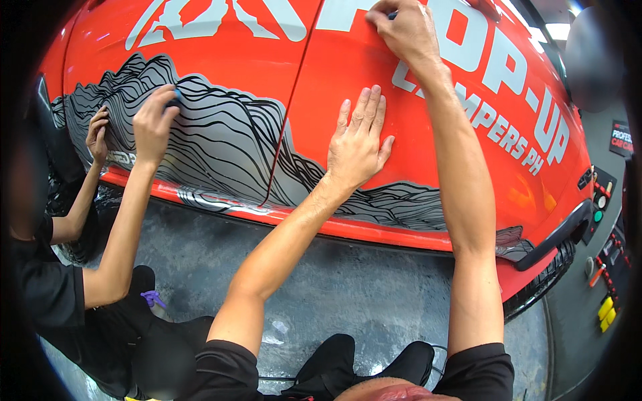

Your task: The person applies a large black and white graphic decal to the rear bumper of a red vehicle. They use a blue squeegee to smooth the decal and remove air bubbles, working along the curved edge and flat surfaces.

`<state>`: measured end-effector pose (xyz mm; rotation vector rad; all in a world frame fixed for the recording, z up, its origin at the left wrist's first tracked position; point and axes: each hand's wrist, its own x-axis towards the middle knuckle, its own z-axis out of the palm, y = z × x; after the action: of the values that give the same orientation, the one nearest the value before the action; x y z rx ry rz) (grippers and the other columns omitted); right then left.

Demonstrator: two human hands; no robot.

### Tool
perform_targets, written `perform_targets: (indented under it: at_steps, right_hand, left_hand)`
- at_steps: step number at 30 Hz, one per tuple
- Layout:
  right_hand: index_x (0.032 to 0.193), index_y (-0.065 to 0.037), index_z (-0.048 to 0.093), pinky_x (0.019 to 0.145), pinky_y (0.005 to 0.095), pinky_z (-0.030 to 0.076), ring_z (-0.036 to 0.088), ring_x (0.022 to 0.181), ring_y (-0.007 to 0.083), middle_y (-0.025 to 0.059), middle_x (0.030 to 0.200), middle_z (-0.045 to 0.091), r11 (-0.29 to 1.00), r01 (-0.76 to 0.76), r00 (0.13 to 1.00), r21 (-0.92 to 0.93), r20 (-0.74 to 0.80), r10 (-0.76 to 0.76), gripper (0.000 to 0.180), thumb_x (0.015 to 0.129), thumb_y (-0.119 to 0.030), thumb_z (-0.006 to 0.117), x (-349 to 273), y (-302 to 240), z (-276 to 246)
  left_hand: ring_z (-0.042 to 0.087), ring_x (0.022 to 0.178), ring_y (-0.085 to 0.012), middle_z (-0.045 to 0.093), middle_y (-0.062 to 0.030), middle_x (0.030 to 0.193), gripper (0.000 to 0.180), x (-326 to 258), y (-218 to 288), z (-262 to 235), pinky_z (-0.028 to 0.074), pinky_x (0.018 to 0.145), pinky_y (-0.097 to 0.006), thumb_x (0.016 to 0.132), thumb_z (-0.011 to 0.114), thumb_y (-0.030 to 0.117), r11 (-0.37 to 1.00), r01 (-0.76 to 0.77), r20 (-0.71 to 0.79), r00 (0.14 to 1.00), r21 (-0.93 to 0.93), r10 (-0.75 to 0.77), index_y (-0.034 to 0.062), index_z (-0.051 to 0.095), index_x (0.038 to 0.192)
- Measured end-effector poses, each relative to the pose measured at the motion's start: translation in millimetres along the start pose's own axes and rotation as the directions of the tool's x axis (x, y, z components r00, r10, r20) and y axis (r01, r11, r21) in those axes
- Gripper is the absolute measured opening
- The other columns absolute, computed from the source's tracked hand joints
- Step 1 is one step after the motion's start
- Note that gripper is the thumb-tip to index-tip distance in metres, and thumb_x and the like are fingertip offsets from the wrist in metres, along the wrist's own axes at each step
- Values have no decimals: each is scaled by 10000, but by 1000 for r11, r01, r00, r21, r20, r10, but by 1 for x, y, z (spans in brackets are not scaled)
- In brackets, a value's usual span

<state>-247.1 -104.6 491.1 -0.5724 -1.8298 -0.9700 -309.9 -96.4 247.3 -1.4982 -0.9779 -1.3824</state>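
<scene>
Fingers of left hand (358,144) spread flat on orange car panel (321,87); right hand (404,30) pinches small dark tool, pressing white lettering (508,73).

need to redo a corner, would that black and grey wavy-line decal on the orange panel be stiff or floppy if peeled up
Probably floppy: the decal lies thin and flat across the body seam. Likely light and clingy, prone to creasing. The left hand presses flat beside it.

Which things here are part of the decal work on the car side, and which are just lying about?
In the job:
- left hand, flat on the orange panel
- right hand, pressing a small dark tool at the white lettering
- grey-and-black mountain decal
- co-worker's hands on that decal

Lying about:
- purple item on the floor
- yellow and red pieces at right
</scene>
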Motion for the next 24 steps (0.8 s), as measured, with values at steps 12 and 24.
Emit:
perform_targets:
  at_steps: [12,24]
  right_hand:
    - [975,-18,814,782,354,580,744,791,192,115,854,797,991,-11,1000,135,-18,13,182,933,-193,788,-13,-15,-21]
    - [1074,16,763,500,216,415,526,589,25,34,856,731,72,-483,671,873,316,670,169,980,-119,802,-245,-42,-48]
  left_hand:
    - [254,1650,-279,302,-168,1765,825,2,-2,1,164,1336,-525,989,666,419,1000,7,-7,1000,-22,-8,-12,402,1641]
    - [211,1662,-306,248,-178,1783,833,3,1,2,143,1340,-520,1021,629,415,998,0,39,999,70,-3,-10,330,1673]
